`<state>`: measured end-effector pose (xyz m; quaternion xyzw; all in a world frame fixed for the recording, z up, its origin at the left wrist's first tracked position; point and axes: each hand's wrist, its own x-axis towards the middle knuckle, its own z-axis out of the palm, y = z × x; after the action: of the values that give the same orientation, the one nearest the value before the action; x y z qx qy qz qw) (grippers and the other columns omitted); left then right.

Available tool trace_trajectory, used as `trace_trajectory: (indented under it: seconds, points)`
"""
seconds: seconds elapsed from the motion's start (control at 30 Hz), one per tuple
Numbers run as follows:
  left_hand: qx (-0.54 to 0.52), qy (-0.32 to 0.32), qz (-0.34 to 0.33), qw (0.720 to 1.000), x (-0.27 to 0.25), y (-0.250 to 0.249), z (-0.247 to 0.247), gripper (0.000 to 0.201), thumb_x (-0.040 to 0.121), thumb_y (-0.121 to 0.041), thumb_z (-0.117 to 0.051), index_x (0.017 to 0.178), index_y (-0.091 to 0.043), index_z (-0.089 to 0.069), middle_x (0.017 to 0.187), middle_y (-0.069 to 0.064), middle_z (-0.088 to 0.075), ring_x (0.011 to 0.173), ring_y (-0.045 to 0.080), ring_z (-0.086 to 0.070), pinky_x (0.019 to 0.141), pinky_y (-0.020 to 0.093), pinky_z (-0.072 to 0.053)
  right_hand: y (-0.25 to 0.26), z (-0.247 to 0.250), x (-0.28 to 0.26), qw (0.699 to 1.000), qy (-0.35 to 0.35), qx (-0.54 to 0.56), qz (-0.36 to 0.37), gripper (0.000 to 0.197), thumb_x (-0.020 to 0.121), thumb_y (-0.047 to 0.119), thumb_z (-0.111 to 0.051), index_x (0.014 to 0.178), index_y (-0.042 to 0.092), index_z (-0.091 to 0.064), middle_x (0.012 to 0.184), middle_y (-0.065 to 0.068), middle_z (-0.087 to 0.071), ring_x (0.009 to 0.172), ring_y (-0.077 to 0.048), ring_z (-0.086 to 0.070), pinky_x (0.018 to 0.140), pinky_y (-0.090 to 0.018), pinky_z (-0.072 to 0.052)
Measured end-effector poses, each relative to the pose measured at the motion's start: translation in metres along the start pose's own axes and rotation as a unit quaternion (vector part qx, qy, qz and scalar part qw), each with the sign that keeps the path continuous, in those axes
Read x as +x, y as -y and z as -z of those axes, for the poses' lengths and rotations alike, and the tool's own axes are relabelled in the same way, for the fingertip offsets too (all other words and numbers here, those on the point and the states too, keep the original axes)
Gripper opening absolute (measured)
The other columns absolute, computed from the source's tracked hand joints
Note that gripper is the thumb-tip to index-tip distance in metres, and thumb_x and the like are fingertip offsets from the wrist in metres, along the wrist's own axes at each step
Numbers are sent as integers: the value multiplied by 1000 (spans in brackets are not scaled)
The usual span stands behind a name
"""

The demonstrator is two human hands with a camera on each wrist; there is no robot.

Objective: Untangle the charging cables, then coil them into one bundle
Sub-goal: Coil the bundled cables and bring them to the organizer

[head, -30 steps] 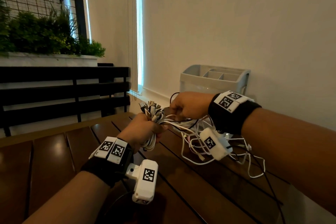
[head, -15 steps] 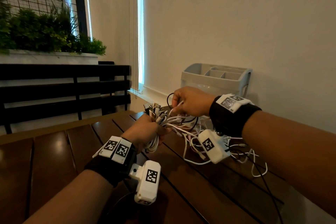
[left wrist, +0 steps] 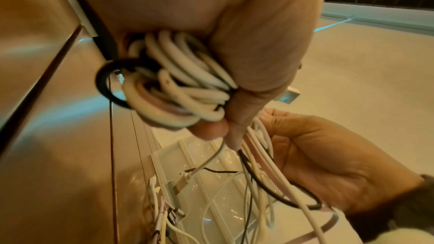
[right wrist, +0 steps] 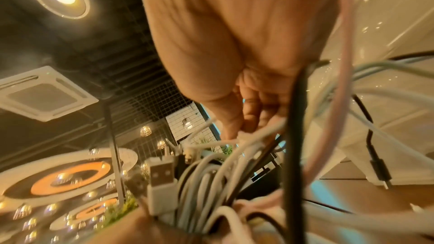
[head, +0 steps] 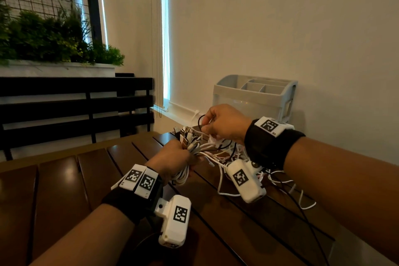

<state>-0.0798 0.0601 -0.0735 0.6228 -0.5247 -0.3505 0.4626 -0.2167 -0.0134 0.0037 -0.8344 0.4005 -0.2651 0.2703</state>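
My left hand (head: 172, 158) grips a bundle of white and black charging cables (head: 190, 147) above the wooden table; their plugs stick up past my fist. In the left wrist view the folded cable loops (left wrist: 178, 88) bulge out under my curled fingers. My right hand (head: 224, 124) is just right of the bundle and slightly higher, pinching a black cable (head: 201, 122) and white strands. The right wrist view shows my thumb and fingers (right wrist: 237, 123) closed on a white strand above the plug ends (right wrist: 162, 173). Loose cable tails (head: 280, 181) trail onto the table at the right.
A grey desk organizer (head: 254, 97) stands against the wall behind my right hand. The slatted wooden table (head: 64, 190) stretches left and forward. A black slatted bench back (head: 75, 106) and a planter (head: 54, 36) lie beyond its far left edge.
My right hand has risen and moved slightly left over the bundle, lifting a black cable loop. My left hand has kept its grip and drifted a little up and right.
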Motion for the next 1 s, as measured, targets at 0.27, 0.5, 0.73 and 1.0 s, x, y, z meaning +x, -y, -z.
trace_trajectory:
  seconds: [0.27,0.5,0.73,1.0]
  points:
    - [32,-19,-4,999,1,-1,3,18,83,-8,-70,67,-6,-65,57,8,-61,47,17,-56,55,27,-47,4,8,-7,993,108,-1,-54,13,95,3,-51,97,13,-59,78,-5,-57,62,-12,-52,55,-21,-46]
    - [18,-26,8,999,3,0,9,10,82,-7,-71,76,-1,-67,61,11,-62,48,19,-57,54,27,-46,-3,11,-3,980,143,118,-70,29,91,-7,-50,115,7,-53,89,-13,-60,65,-16,-58,59,-26,-53]
    - [4,-24,8,1000,1,0,13,11,82,-5,-71,72,-5,-67,56,5,-61,50,16,-57,56,28,-46,-2,10,3,990,52,-103,80,9,88,7,-65,95,12,-67,85,3,-64,78,-13,-59,69,-22,-46]
    - [2,-6,14,1000,0,-3,10,7,82,-5,-70,86,1,-68,59,7,-61,50,17,-57,55,29,-48,1,10,1,991,122,-3,56,44,85,14,-67,126,22,-51,96,-9,-72,88,-20,-68,82,-32,-52]
